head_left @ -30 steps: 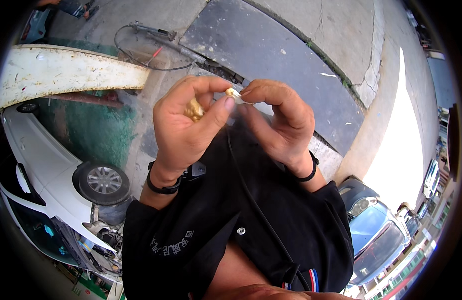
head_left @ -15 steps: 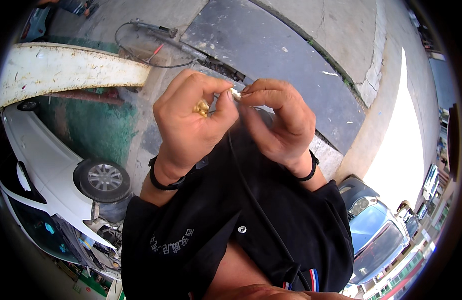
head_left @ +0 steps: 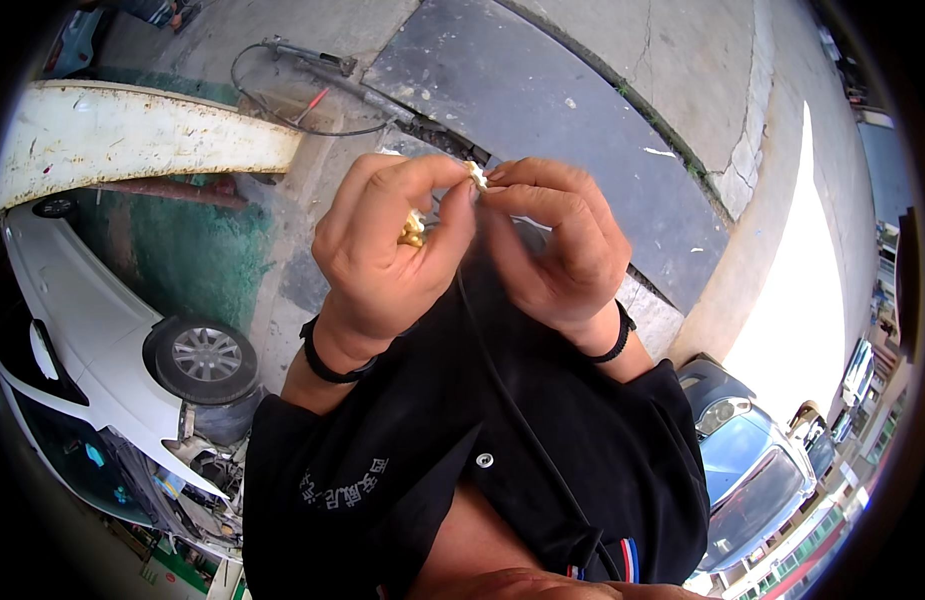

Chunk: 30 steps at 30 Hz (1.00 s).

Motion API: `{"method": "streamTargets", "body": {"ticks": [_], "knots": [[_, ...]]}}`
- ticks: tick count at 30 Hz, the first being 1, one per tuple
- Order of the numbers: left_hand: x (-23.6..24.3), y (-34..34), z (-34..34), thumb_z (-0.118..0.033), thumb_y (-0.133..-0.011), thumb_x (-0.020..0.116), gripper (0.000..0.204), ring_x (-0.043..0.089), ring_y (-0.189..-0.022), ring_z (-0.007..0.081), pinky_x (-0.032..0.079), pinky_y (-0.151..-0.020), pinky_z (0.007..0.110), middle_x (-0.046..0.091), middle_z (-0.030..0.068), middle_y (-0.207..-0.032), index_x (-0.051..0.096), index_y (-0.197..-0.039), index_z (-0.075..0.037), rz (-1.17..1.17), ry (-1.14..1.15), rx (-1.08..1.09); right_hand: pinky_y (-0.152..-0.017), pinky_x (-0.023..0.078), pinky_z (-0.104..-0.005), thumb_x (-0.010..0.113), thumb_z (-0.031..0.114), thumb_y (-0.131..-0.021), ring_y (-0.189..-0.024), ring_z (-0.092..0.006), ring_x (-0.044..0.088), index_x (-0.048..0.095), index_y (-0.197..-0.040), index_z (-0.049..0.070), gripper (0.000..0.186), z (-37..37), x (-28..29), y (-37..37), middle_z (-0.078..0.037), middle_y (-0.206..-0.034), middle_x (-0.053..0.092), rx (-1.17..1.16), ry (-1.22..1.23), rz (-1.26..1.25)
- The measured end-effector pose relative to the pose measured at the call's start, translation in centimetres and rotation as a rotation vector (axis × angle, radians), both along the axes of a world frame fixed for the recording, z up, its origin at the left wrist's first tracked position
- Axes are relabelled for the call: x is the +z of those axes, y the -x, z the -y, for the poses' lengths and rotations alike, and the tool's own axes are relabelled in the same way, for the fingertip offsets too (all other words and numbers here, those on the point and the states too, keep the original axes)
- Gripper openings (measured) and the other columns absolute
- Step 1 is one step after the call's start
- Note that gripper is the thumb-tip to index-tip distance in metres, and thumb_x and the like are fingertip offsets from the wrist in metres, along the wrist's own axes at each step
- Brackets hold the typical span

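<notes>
While a white car [head_left: 82, 290] is standing at far left, a rust-flecked cream beam [head_left: 152, 135] is curving in above it.

Left hand [head_left: 382, 240]: holding two items. Gold bundle [head_left: 412, 236], kind unclear, is sitting in the curled fingers. Hazard, as judged: bundle working out of the palm, should those fingers ease while thumb and forefinger are attending to the smaller item. Pose: forearm rising from below, back of hand largely showing, forefinger bending over to meet the thumb; black wristband [head_left: 334, 365] circling the wrist.

White piece [head_left: 477, 177], small, irregular, yellowish at its upper end, material uncertain: lying between the two hands' fingertips, near mid-picture, above the shirt [head_left: 432, 420]. Hazard: tearing or dropping to the ground, the likely cause being an uneven pull or one pinch slipping on so small a hold.

Right hand [head_left: 572, 235]: gripping narrowly, fingertips meeting the piece's right end, thumb tip partly hidden. Hazard: losing that end, since only the tips are bearing on it. Pose: fingers pointing leftward, bending at the knuckles, thumb slanting up beneath; black band [head_left: 617, 338] circling this wrist too.

Blue car [head_left: 747, 440]: standing at far right.
</notes>
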<state>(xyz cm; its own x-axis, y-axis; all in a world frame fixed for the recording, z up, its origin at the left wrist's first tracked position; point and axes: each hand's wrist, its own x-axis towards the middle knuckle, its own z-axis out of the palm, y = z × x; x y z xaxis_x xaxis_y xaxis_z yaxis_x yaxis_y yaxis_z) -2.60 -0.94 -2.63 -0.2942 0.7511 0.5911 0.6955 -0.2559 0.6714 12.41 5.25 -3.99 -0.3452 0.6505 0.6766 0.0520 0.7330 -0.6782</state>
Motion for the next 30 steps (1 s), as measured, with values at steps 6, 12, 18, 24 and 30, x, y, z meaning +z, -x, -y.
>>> {"method": "streamTargets", "body": {"ticks": [6,12,18,24,30], "knots": [[0.2,0.2,-0.2,0.004,-0.076,0.078,0.023,0.063,-0.065,0.0183,0.052,-0.056,0.03,0.068,0.005,-0.084,0.069,-0.095,-0.005,-0.045,-0.008,-0.017,-0.073,0.06,-0.035,0.077,-0.013,-0.072,-0.086,-0.0279,0.07,0.068,-0.099,-0.003,0.03,-0.4,-0.4,0.3,-0.015,-0.099,0.068,0.026,-0.172,0.011],[0.2,0.4,-0.5,0.001,-0.079,0.077,0.02,0.065,-0.065,0.019,0.053,-0.056,0.03,0.068,0.0048,-0.084,0.067,-0.095,-0.005,-0.082,-0.023,-0.061,-0.074,0.06,-0.0366,0.077,-0.012,-0.071,-0.087,-0.0294,0.07,0.068,-0.099,-0.005,0.03,-0.7,-0.2,0.0,-0.016,-0.099,0.068,0.068,-0.234,0.029],[-0.2,0.6,-0.6,-0.003,-0.082,0.075,0.019,0.066,-0.065,0.0194,0.054,-0.055,0.03,0.067,0.0051,-0.087,0.064,-0.098,-0.005,-0.121,-0.028,-0.095,-0.074,0.061,-0.0367,0.077,-0.012,-0.07,-0.087,-0.0297,0.07,0.068,-0.098,-0.005,0.03,-0.8,-0.4,-0.2,-0.016,-0.099,0.068,0.077,-0.26,0.016],[-0.4,0.5,-0.6,-0.004,-0.082,0.074,0.019,0.065,-0.065,0.0178,0.054,-0.055,0.03,0.066,0.0064,-0.086,0.063,-0.097,-0.003,-0.04,0.004,-0.097,-0.074,0.06,-0.0343,0.078,-0.013,-0.071,-0.086,-0.0273,0.071,0.069,-0.097,-0.003,0.028,-0.4,-0.2,-0.5,-0.015,-0.097,0.069,0.072,-0.152,-0.003],[-0.1,0.7,0.5,-0.003,-0.088,0.067,0.01,0.057,-0.06,0.0126,0.048,-0.055,0.027,0.062,0.0048,-0.082,0.06,-0.094,-0.001,0.12,0.086,-0.113,-0.074,0.058,-0.0302,0.077,-0.013,-0.078,-0.085,-0.0227,0.071,0.067,-0.1,-0.004,0.026,0.3,-0.4,-0.9,-0.015,-0.097,0.07,0.138,0.149,-0.14]]}}
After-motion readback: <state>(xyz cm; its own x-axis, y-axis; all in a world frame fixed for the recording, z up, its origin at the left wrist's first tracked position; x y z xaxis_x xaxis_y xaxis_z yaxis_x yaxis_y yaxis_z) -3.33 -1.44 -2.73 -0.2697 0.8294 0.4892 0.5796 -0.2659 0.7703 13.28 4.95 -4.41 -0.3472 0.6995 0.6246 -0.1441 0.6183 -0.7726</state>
